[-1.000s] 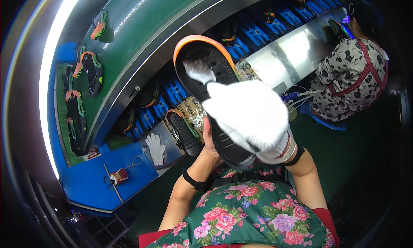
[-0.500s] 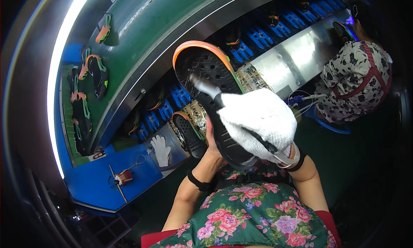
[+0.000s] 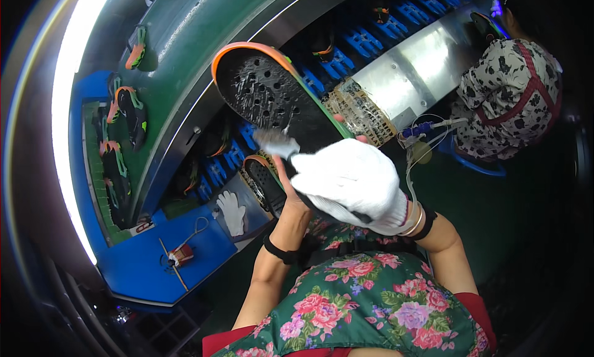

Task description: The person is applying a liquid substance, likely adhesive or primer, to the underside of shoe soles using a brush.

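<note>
My left hand (image 3: 296, 201), bare, grips a black shoe sole (image 3: 267, 87) from below and along its edges, fingertips showing on the far edge. The sole is dotted with holes, and its raised rim runs from orange to green. Whitish wet streaks cover its wide end. In a white knit glove, my right hand (image 3: 349, 180) is closed round a brush with a dark handle. The brush head (image 3: 278, 143), smeared by motion, is over the sole's left edge; whether it touches cannot be told. Behind my left wrist lies a similar sole (image 3: 265, 180), partly hidden.
A green conveyor belt (image 3: 179, 66) carries several orange, green and black shoe parts. On the blue table (image 3: 136, 267) stands a small red pot (image 3: 180, 255) with a stick across it. Nearby lies a white glove (image 3: 231, 213). A co-worker (image 3: 507, 103) sits at right beside hanging cables (image 3: 417, 131).
The sole has shifted up and left. My right hand has moved the brush down and left, from the sole's middle to its left edge. The streaks on the wide end look brighter.
</note>
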Tool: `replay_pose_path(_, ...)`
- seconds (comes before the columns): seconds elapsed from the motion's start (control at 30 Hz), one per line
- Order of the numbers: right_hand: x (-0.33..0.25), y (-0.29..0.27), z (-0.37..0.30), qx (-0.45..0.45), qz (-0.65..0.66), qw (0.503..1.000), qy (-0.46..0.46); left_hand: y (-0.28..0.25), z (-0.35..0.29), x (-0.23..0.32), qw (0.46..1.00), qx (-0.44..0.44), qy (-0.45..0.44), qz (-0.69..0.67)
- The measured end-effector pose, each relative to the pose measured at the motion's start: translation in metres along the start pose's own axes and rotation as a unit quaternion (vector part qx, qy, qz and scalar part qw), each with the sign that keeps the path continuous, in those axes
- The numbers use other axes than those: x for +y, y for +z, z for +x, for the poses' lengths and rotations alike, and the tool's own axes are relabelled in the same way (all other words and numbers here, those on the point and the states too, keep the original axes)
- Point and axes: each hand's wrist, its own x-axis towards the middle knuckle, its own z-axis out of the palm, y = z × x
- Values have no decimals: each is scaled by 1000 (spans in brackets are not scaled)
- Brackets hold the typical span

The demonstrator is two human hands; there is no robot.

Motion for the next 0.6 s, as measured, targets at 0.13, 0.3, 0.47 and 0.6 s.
replay_pose_path(0.13,-1,-7,8,72,38,996,48,9,10,5,984,20,76,-161)
replay_pose_path(0.3,-9,1,9,-10,-18,999,-37,15,18,13,997,-8,46,-53)
replay_pose_path(0.47,-4,1,-7,55,12,997,60,24,17,17,986,30,62,-153)
replay_pose_path(0.6,-6,6,-9,-35,26,999,-19,20,27,28,973,-137,-15,-184)
